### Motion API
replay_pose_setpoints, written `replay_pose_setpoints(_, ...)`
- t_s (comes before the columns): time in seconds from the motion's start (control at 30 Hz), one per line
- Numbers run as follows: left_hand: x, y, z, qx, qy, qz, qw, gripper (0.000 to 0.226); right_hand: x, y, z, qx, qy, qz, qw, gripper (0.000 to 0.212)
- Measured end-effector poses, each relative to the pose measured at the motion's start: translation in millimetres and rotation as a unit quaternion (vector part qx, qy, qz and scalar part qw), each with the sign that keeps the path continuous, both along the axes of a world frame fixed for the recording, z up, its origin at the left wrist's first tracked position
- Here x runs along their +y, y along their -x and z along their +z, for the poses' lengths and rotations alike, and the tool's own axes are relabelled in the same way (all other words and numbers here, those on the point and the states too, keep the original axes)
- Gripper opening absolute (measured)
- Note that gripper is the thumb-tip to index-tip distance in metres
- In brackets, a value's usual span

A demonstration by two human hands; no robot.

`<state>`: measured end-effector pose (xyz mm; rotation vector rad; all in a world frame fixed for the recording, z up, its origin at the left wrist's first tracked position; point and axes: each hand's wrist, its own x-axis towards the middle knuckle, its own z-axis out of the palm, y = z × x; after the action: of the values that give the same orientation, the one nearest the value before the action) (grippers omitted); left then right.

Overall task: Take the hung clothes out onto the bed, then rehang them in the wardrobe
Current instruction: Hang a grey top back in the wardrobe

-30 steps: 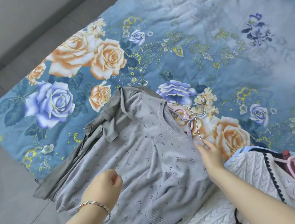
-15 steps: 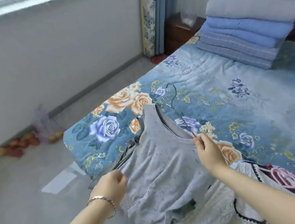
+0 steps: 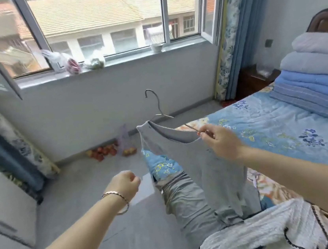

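Our right hand (image 3: 220, 140) pinched the hanger (image 3: 157, 104) by one wire arm, between thumb and forefinger, with the other fingers loosely curled. We held the hanger tilted in the air over the near corner of the bed (image 3: 282, 122), its hook pointing up toward the window wall. The grey top (image 3: 212, 170) hung from it. One shoulder sat high on the wire and the neckline sagged across to our fingertips. The body of the top dropped down to the bed edge, where its hem met an olive cloth (image 3: 180, 199) spilling off the mattress.

Our left hand (image 3: 125, 184) was out over the floor (image 3: 101, 225), apart from the top, curled into a fist with nothing in it. A bracelet (image 3: 117, 198) circled that wrist.

A white knit (image 3: 255, 235) lay on the bed nearest us. Folded quilts (image 3: 315, 89) were stacked at the head end. Fruit (image 3: 104, 151) lay on the floor against the wall.
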<state>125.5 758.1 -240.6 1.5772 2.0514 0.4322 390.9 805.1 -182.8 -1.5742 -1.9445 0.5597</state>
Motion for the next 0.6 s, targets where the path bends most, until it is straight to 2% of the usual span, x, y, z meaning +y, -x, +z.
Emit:
replay_pose_setpoints(0.1,-41.9,19.8,31.5,0.001,-0.024,0.056,0.998,0.023,-19.7,29.6,34.7,-0.074,0.021,0.079,0.994,0.015)
replay_pose_setpoints(0.27,-133.1,45.7,58.7,0.022,-0.03,0.19,0.981,0.022,-61.2,79.0,73.0,-0.046,0.079,0.237,0.967,0.013)
replay_pose_setpoints(0.43,-251.2,40.8,67.6,0.035,-0.01,0.326,0.945,0.026,-130.7,118.3,87.9,-0.027,0.135,0.382,0.914,0.016)
replay_pose_setpoints(0.53,-325.4,28.8,74.5,0.039,0.019,0.387,0.921,0.029,-181.7,140.3,90.6,-0.062,0.158,0.467,0.868,0.012)
replay_pose_setpoints(0.6,-372.9,19.3,79.3,0.043,0.031,0.424,0.904,0.028,-220.4,155.2,92.5,-0.054,0.194,0.521,0.83,0.007)
